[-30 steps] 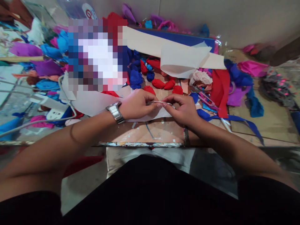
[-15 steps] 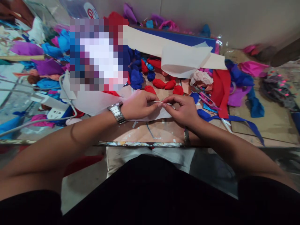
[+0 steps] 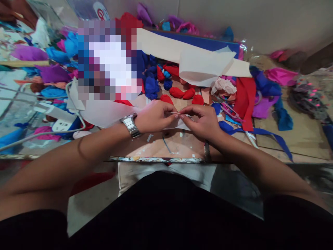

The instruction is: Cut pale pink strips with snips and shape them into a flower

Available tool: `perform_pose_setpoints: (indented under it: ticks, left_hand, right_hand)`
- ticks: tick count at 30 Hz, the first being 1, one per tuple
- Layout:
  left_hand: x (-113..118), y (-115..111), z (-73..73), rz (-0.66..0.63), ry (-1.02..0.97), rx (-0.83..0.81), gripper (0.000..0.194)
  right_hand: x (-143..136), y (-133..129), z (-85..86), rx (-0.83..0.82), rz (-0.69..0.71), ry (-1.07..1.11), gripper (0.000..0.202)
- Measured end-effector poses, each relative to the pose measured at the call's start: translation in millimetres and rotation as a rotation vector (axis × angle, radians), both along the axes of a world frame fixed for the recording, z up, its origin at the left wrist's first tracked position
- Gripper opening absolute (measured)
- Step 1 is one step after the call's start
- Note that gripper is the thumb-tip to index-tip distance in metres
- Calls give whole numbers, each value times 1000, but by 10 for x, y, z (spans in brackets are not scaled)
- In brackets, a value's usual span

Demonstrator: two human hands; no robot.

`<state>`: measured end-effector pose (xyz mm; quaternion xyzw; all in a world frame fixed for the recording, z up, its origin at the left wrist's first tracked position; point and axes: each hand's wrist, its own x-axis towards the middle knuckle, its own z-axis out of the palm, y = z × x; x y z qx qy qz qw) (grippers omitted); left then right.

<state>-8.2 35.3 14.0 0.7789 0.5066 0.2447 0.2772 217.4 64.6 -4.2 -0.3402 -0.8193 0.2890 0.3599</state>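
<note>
My left hand (image 3: 156, 116), with a metal watch (image 3: 130, 125) on its wrist, pinches the edge of a thin white paper sheet (image 3: 104, 113). My right hand (image 3: 201, 119) pinches the same edge just beside it, so the fingertips of both hands nearly meet. Between them the edge looks narrowly rolled or folded. The sheet stretches left behind my left wrist, and a bit of it shows below the fingertips. Small red paper bundles (image 3: 179, 92) lie just beyond my hands, with dark blue ones (image 3: 151, 86) to their left.
Pink-handled scissors (image 3: 230, 111) lie right of my right hand near a crumpled pale paper piece (image 3: 224, 86), a red strip (image 3: 244, 104) and a blue strip (image 3: 270, 133). A white power strip (image 3: 62, 125) with a grey cable is at left. A long cream strip (image 3: 161, 43) lies behind.
The white sheet's lower edge has drawn up under my left hand, so less of it shows below the fingers. Both hands stay in nearly the same place, still pinching.
</note>
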Motion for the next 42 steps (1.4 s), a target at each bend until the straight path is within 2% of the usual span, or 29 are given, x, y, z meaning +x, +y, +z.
perform_pose_setpoints:
  ticks: [7, 14, 17, 21, 25, 30, 34, 39, 42]
  left_hand:
    - [-8, 14, 31, -8, -85, -123, 31]
    - [0, 11, 48, 11, -157, -223, 26]
    - [-4, 13, 39, 2, -164, -202, 28]
    - [-13, 11, 44, -3, -59, -88, 28]
    - [-12, 2, 75, -13, 4, -70, 29]
    - [-16, -6, 80, -13, -35, -89, 24]
    - [-28, -5, 45, -31, -75, -64, 30]
    - [-22, -1, 43, -29, -129, -68, 26]
    - [-11, 0, 58, -33, -153, -78, 26]
  right_hand:
    - [26, 10, -18, 163, 72, -37, 10]
    - [39, 16, -16, 203, 109, -49, 9]
    - [33, 7, -7, 192, 96, -42, 9]
    - [29, 1, -1, 141, 35, -9, 10]
    - [32, 15, -9, 130, 55, 14, 9]
    - [33, 29, -32, 154, 95, 16, 10]
    - [32, 16, -40, 161, 82, 4, 10]
    - [30, -6, -13, 157, 38, -17, 14]
    - [34, -6, -5, 178, 39, -17, 10]
